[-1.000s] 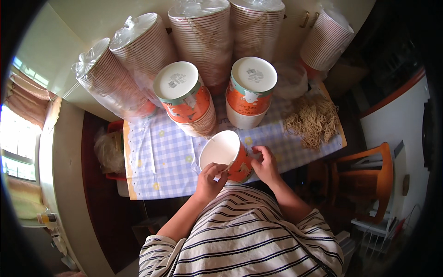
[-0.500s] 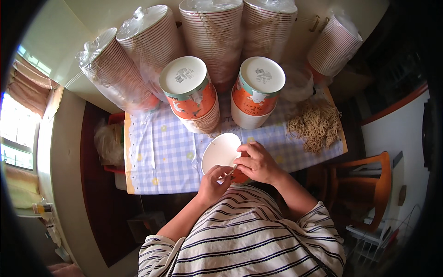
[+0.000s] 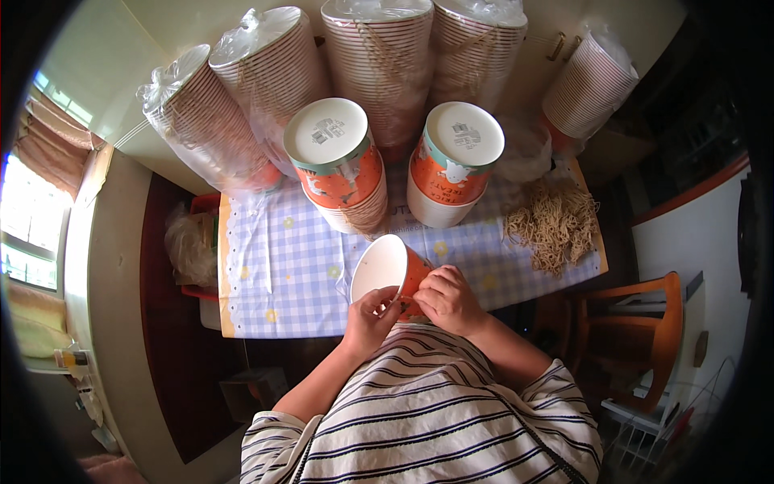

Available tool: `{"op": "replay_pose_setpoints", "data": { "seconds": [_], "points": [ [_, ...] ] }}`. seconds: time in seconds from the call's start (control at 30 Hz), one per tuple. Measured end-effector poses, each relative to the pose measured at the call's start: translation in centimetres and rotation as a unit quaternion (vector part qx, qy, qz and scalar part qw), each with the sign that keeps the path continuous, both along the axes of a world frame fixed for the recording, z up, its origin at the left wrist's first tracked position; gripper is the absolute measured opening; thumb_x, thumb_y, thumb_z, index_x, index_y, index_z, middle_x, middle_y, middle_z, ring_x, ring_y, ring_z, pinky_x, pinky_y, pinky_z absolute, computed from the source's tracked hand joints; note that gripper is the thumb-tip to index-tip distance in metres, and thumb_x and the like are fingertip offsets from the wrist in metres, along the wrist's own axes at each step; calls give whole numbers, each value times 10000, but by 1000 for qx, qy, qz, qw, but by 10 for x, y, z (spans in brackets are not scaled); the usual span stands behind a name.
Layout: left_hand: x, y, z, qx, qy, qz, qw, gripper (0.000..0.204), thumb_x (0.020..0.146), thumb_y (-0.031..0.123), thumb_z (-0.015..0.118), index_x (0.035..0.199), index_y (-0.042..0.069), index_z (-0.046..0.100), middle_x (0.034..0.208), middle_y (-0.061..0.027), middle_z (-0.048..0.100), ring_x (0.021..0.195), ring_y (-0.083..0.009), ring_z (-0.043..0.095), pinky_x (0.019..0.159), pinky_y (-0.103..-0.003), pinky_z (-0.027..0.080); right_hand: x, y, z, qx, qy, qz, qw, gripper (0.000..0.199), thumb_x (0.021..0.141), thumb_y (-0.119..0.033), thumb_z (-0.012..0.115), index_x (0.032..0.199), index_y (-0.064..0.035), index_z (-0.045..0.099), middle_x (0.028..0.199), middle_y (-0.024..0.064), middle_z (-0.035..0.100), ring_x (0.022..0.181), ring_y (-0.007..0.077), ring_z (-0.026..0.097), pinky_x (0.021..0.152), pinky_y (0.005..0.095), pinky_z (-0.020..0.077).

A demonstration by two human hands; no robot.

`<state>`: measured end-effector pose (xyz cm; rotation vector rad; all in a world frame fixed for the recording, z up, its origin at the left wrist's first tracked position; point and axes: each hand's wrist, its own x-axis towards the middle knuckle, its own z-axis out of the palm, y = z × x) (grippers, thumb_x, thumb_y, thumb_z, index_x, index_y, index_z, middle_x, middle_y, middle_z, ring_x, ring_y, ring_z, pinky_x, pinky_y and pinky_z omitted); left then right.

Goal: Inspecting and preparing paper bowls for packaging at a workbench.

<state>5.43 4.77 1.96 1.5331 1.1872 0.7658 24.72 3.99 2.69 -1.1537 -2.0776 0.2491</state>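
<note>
— Orange paper cup (image 3: 393, 270) sits tilted between our hands, white inside showing, just above the near edge of the checked surface (image 3: 274, 274).

— Our left hand (image 3: 369, 316) pinches its rim, fingers (image 3: 385, 297) curled on it; our right hand (image 3: 446, 298) wraps the side, fingers pressed together.

— Two upturned cup stacks (image 3: 339, 161) stand behind, a noodle pile (image 3: 555, 226) at right.

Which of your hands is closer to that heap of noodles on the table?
Right. The right hand grips the orange cup on the side facing the noodles; the left hand holds the cup's rim, on the far side from them.
</note>
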Motion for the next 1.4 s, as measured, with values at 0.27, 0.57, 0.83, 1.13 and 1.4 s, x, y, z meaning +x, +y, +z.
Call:
{"op": "replay_pose_setpoints", "data": {
  "seconds": [0.27,0.57,0.83,1.13,1.4],
  "points": [
    [-5,-6,-17,-116,-114,33,986,208,851,80,614,1013,-51,619,812,-51,664,683,-75,566,626,-227,472,-11,-6,1,-176,217,30,960,118,723,-13,688,807,-60,620,773,59,599,726,216,589,689,318,465],
    [-6,-7,-8,-165,-132,33,977,191,863,89,601,985,-57,615,833,-72,670,772,-93,611,693,-233,493,-12,-8,4,-299,245,12,922,64,805,-77,638,838,-32,608,728,88,592,680,214,601,631,305,465],
    [-4,-11,-10,-159,-158,52,973,236,841,38,603,1056,-47,561,924,-78,634,808,-101,598,698,-238,494,-16,-4,-5,-185,134,-15,973,94,737,-39,644,765,-38,554,713,105,548,638,306,552,587,376,449],
    [-9,-6,-1,120,7,-47,992,270,789,-48,557,1043,22,616,1020,-164,572,808,-255,619,660,-313,518,-18,-2,-6,-197,162,6,967,112,722,-2,645,787,-31,558,738,103,566,672,287,576,593,359,460],
    [-2,-1,10,119,27,-15,992,198,770,-45,609,950,17,662,878,-115,626,698,-170,627,611,-259,511,-14,-2,-4,-197,149,18,969,120,711,-19,651,785,-55,564,730,83,565,661,279,551,626,354,422]
  ]
}}
